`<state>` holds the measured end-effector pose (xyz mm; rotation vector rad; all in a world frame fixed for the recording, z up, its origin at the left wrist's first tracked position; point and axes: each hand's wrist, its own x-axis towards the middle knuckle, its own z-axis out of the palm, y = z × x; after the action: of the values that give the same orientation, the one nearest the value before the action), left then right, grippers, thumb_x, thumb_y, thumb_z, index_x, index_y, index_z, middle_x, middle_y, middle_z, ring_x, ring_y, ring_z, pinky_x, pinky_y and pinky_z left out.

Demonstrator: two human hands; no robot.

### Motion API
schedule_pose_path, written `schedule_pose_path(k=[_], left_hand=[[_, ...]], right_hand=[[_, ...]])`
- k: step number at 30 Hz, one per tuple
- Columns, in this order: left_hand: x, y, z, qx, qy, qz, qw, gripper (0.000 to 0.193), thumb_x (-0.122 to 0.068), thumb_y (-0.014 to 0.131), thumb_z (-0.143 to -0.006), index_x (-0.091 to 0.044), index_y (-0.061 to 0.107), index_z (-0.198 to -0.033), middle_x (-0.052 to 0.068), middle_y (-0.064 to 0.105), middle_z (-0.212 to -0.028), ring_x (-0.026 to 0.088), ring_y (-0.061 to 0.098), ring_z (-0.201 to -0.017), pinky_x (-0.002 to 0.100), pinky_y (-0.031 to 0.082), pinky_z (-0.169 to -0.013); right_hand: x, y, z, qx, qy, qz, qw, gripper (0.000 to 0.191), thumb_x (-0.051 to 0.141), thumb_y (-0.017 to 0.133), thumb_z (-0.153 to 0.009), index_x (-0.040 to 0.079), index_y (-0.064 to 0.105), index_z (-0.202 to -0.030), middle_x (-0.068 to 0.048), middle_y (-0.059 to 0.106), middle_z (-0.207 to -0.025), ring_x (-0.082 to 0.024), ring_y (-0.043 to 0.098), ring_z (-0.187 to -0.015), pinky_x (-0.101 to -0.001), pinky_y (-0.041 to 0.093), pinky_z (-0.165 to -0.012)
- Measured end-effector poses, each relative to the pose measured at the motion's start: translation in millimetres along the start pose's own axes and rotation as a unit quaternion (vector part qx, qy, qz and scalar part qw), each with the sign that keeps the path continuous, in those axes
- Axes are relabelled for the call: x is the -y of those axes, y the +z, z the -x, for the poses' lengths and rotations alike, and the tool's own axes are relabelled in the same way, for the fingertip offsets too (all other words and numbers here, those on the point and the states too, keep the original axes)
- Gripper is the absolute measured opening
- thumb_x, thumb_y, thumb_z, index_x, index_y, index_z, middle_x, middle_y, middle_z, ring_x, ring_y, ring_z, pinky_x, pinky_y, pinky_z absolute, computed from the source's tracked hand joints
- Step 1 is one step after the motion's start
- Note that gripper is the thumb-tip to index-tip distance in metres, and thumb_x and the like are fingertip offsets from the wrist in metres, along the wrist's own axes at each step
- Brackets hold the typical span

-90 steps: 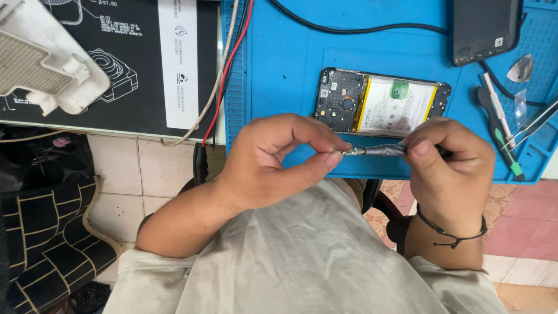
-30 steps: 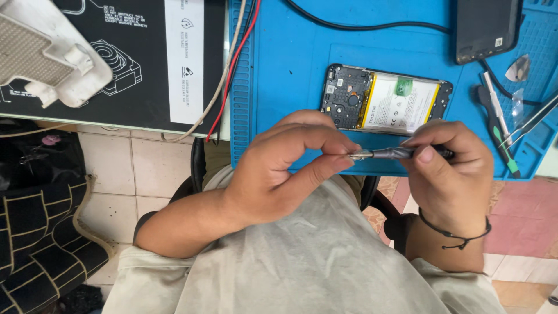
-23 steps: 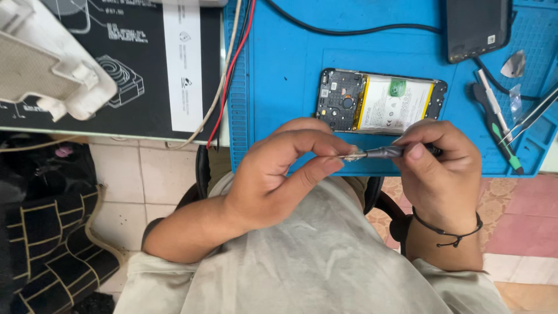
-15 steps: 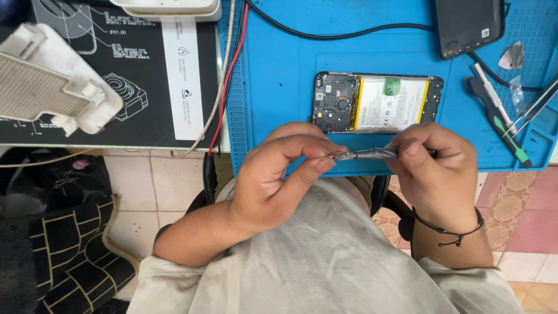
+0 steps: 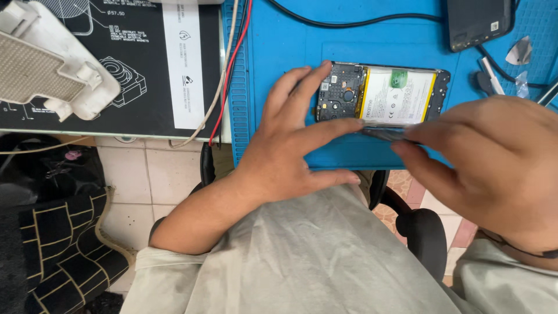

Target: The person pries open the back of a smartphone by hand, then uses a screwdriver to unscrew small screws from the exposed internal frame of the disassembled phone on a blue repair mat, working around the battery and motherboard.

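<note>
Head view: an opened phone [image 5: 383,93] lies back-up on the blue mat [image 5: 290,52], its circuit board and white battery bare. The left hand [image 5: 290,145] is spread open, fingers [image 5: 325,125] laid along the phone's left end and near edge, steadying it without clasping. The right hand [image 5: 494,168] pinches a thin metal tool [image 5: 386,134] between thumb and fingers, its tip at the phone's near edge, just beside the left index finger. Beyond the phone a dark device [image 5: 479,20] rests on the mat with a black cable [image 5: 354,20] running to it. Red and white wires [image 5: 232,64] cross the mat's left edge. Left of that lies a black printed mat [image 5: 145,64] with a white plastic part [image 5: 49,64] on it.
</note>
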<state>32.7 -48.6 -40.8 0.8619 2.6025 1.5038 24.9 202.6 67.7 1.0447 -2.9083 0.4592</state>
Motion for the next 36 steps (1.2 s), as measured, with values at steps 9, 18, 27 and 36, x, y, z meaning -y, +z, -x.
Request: schedule_pose_path(k=[9, 18, 27, 36], left_hand=[[5, 4, 5, -0.011, -0.023, 0.013, 1.0, 0.056, -0.049, 0.095, -0.075, -0.023, 0.076, -0.12, 0.02, 0.028, -0.166, 0.043, 0.026, -0.155, 0.053, 0.03, -0.13], [6, 8, 6, -0.025, -0.047, 0.007, 0.999, 0.08, -0.045, 0.095, -0.076, -0.019, 0.058, -0.142, 0.016, 0.034, -0.165, 0.039, 0.03, -0.154, 0.05, 0.032, -0.129], [7, 13, 2, -0.081, -0.049, 0.003, 0.996, 0.1, -0.017, 0.09, -0.083, -0.005, 0.029, -0.161, 0.013, 0.054, -0.152, 0.033, 0.046, -0.142, 0.042, 0.039, -0.123], [6, 17, 2, -0.09, -0.064, -0.018, 0.994, 0.092, -0.012, 0.086, -0.087, -0.006, 0.032, -0.161, 0.012, 0.057, -0.145, 0.03, 0.048, -0.137, 0.04, 0.04, -0.117]], right_hand=[[15, -2, -34, 0.029, -0.067, 0.05, 0.996, 0.017, 0.01, 0.089, -0.08, 0.005, 0.075, -0.088, -0.006, 0.064, -0.08, -0.027, 0.064, -0.068, -0.0395, 0.049, -0.061], [19, 0, -38, 0.09, -0.094, 0.051, 0.99, 0.02, 0.012, 0.083, -0.077, 0.009, 0.073, -0.094, -0.006, 0.065, -0.087, -0.028, 0.064, -0.073, -0.0415, 0.048, -0.061], [13, 1, -44, 0.107, -0.133, 0.097, 0.981, 0.032, 0.016, 0.079, -0.079, 0.008, 0.074, -0.109, -0.004, 0.054, -0.075, -0.024, 0.059, -0.066, -0.0393, 0.047, -0.059], [8, 1, -50, 0.107, -0.15, 0.081, 0.98, 0.033, 0.016, 0.083, -0.078, 0.005, 0.072, -0.107, -0.003, 0.052, -0.068, -0.026, 0.057, -0.062, -0.0411, 0.046, -0.056]])
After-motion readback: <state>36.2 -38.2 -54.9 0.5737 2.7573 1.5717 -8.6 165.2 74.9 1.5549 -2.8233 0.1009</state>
